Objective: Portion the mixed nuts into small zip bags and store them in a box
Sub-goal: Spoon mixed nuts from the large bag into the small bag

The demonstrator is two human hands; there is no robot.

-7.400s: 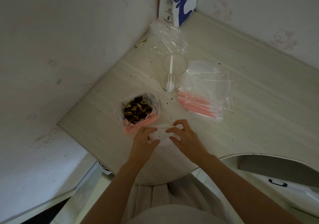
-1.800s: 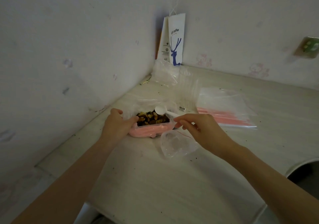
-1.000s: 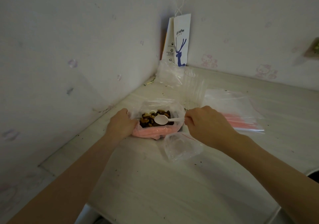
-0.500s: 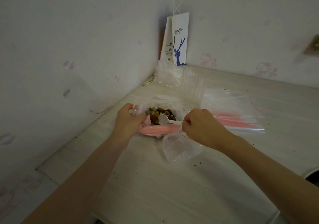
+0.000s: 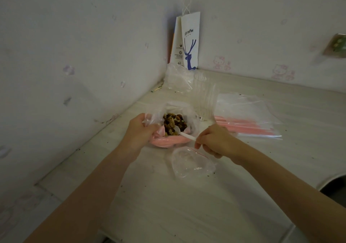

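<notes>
Your left hand (image 5: 139, 130) grips nut bag (image 5: 169, 111) rim; right hand (image 5: 215, 141) pinches spoon (image 5: 184, 133), bowl in nuts (image 5: 174, 123).

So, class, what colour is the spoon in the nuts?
The spoon is white, clearest in the head view.

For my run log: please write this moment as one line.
stage: scooping | left hand: holds nut bag | right hand: holds spoon in mixed nuts | small zip bag: looks empty, on table

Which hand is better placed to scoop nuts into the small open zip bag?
Right. The right hand pinches the spoon in the nuts, beside the small zip bag; the left hand grips the nut bag.
</notes>
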